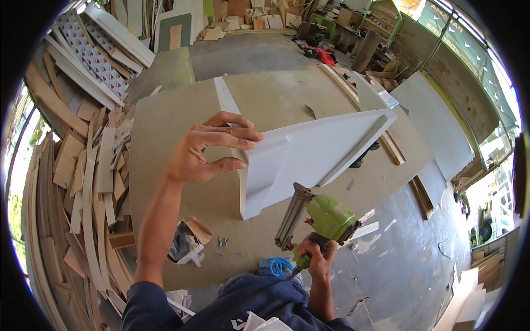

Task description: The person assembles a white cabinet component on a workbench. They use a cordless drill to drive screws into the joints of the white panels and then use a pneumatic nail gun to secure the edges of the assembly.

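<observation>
A white panel assembly with raised edge strips, like a shallow open-sided box, stands tilted on the brown worktable. My left hand holds its left corner, fingertips on the top edge and thumb against the left side. In my right hand is a green nail gun, gripped by its handle. Its nose and slanted magazine point up and left, close to the panel's near edge but apart from it. The trigger finger is partly hidden.
A blue air hose coils by my waist. On the table lie small metal fasteners and a dark plastic bag with torn cardboard. Wood offcuts pile up at left. A large pale sheet lies at right.
</observation>
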`<action>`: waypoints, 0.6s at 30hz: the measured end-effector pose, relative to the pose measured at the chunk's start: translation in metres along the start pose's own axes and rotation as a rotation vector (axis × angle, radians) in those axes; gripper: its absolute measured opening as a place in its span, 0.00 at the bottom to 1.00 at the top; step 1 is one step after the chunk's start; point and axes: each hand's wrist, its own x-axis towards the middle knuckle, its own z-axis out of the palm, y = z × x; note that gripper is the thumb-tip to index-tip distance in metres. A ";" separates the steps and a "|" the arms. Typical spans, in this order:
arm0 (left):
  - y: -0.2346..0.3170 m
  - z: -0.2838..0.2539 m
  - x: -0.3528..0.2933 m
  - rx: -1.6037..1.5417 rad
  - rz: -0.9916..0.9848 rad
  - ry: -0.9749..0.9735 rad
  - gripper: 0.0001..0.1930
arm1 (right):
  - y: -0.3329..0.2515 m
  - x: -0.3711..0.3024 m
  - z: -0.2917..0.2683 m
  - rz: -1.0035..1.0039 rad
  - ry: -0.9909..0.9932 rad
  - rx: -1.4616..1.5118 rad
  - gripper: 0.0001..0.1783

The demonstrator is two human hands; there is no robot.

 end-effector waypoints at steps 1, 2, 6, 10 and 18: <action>0.000 0.003 -0.003 0.029 0.015 0.017 0.22 | 0.012 -0.001 -0.007 0.046 0.043 0.010 0.20; 0.002 0.006 -0.005 0.028 0.007 0.048 0.22 | 0.020 -0.001 -0.011 0.059 0.068 0.034 0.18; 0.016 0.025 -0.013 0.111 0.017 0.229 0.20 | 0.028 0.000 -0.020 0.106 0.160 0.133 0.05; -0.007 0.058 -0.068 -0.170 -0.102 0.754 0.22 | 0.043 -0.001 -0.034 0.100 0.203 0.204 0.08; -0.111 0.170 -0.251 -0.630 -0.855 0.407 0.24 | 0.065 0.009 -0.070 0.104 0.280 0.309 0.31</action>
